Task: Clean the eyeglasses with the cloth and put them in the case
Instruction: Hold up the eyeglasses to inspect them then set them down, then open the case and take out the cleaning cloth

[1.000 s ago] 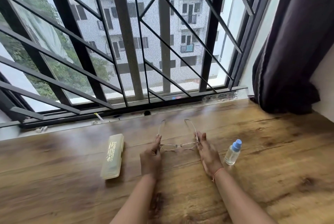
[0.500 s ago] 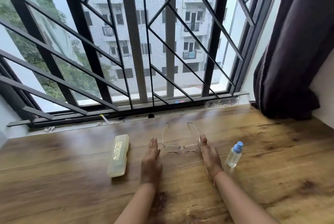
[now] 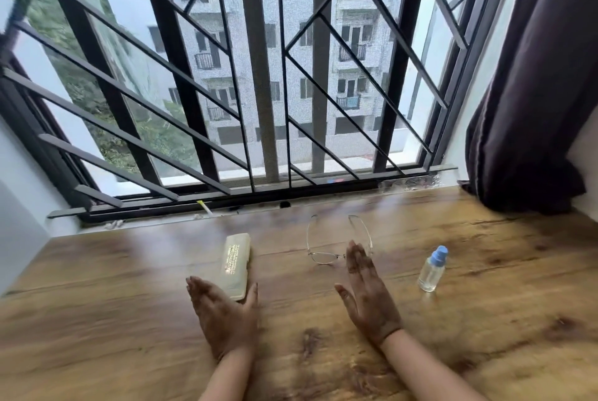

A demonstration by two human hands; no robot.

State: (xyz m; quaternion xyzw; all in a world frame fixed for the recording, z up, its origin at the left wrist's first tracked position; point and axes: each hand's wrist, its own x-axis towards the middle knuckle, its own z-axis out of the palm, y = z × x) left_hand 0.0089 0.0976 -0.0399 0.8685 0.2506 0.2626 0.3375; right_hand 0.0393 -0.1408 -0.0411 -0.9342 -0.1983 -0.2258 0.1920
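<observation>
Looks like setup time: the eyeglasses (image 3: 322, 257) sit unfolded on the table (image 3: 129, 319) between case (image 3: 236, 263) and spray bottle (image 3: 432, 269), right hand (image 3: 369, 297) flat and empty with fingertips (image 3: 354, 250) over one lens, left hand (image 3: 226, 316) spread, gripping nothing yet, straddling the case's near end, probably to open it.

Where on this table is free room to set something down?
Free: the table left of the case, between case and glasses, and right of the bottle to the curtain. Crowded: left hand at the case's near end, right hand at the glasses.
</observation>
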